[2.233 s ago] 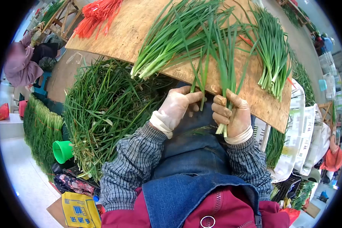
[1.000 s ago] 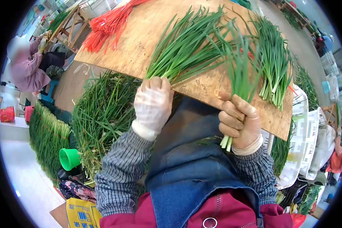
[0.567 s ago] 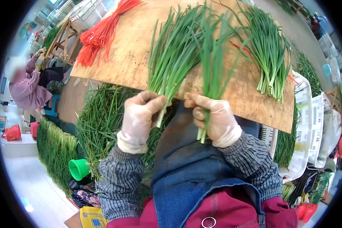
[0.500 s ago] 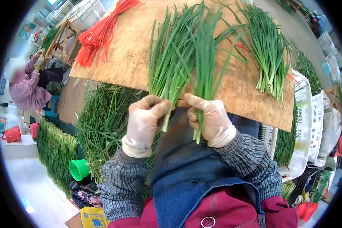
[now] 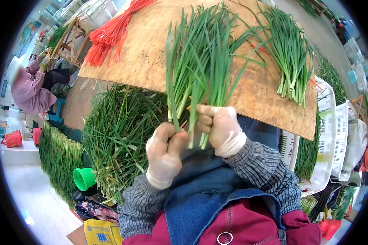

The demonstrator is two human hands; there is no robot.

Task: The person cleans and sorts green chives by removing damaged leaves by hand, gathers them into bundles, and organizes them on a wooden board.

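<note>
White-gloved, my right hand (image 5: 221, 130) is closed around a small bunch of garlic chives (image 5: 218, 75), its pale cut ends sticking out below my fingers. My left hand (image 5: 164, 155), also gloved, pinches the lower end of a single chive leaf (image 5: 172, 98) left of the bunch. Between and behind my hands, a pile of loose chives (image 5: 190, 53) lies on the wooden board (image 5: 147, 53), stems toward me. The gloves partly hide the stem ends.
Red ties (image 5: 106, 43) lie at the board's left. Another chive bundle (image 5: 290, 61) rests on its right. A heap of leaves (image 5: 114, 134) stands below left, with a green cup (image 5: 84, 179). White crates (image 5: 325, 134) are at right. A seated person (image 5: 30, 87) works far left.
My left hand has moved down toward me, pulling a leaf away from the stems. My right hand has shifted slightly left with its bunch. The view has shifted a little.
</note>
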